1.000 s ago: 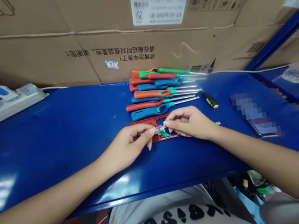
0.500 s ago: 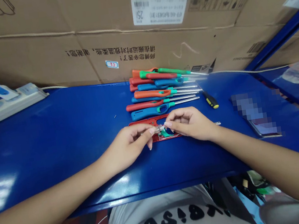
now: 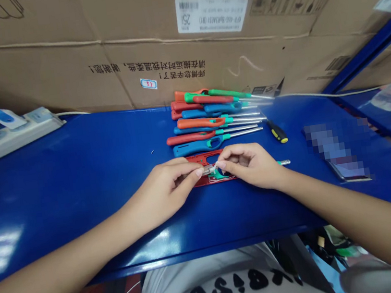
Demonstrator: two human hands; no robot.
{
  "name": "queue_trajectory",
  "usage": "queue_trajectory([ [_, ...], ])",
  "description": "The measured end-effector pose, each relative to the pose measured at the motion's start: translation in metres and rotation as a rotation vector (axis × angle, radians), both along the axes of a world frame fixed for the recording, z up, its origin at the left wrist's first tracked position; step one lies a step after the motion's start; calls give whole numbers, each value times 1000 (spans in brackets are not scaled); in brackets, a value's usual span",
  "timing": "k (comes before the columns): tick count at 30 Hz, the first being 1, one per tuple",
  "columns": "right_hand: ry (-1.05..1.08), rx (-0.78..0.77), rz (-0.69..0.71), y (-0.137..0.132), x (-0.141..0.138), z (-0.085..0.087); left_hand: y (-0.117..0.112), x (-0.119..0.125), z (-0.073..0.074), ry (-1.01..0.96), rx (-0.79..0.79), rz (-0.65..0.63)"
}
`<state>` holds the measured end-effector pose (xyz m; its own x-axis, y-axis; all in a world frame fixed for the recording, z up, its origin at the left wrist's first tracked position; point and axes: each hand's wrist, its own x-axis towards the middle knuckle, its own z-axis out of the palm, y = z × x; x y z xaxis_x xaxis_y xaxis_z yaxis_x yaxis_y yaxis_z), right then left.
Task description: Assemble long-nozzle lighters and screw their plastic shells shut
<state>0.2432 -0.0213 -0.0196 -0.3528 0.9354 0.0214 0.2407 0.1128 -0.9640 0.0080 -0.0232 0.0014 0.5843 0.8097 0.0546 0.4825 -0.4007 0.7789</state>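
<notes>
Between thumb and fingers, my left hand (image 3: 168, 185) pinches a small clear cylinder (image 3: 207, 169), which looks like a lighter's fuel tank. My right hand (image 3: 252, 165) is closed in a pinch at the tank's right end, on a tiny whitish piece too small to make out. Both hands are just over an opened red lighter shell (image 3: 197, 159) lying on the blue table. Inside the shell are a green part (image 3: 217, 175) and a thin white wire. A metal tip (image 3: 285, 162) shows beyond my right wrist; its middle is hidden.
Several assembled gas lighters (image 3: 195, 147) in red, blue, orange and green are stacked behind the shell. To their right lie a black-and-yellow screwdriver (image 3: 278, 132) and a phone (image 3: 351, 170). A power strip (image 3: 40, 129) sits at left; a cardboard box (image 3: 62, 78) stands behind.
My left fingers have curled in more around the clear tank. The right hand keeps its pinch at the tank's end. The whole view has shifted slightly.
</notes>
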Motion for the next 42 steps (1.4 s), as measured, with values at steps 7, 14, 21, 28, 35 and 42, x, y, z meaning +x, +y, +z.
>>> queue_trajectory([
  [7,54,-41,-21,3,5,-1,4,-8,6,183,20,-52],
  [14,35,-26,-10,4,6,-2,-1,-7,-2,261,186,-43],
  [21,-116,168,35,1,8,1,-1,-9,-3,267,228,-79],
  [28,-285,483,280,-5,11,2,2,-9,-5,180,242,-95],
  [35,-301,541,310,-6,10,2,4,-7,-2,164,162,-62],
  [42,-298,550,318,-5,11,-2,1,-5,-3,174,125,0],
])
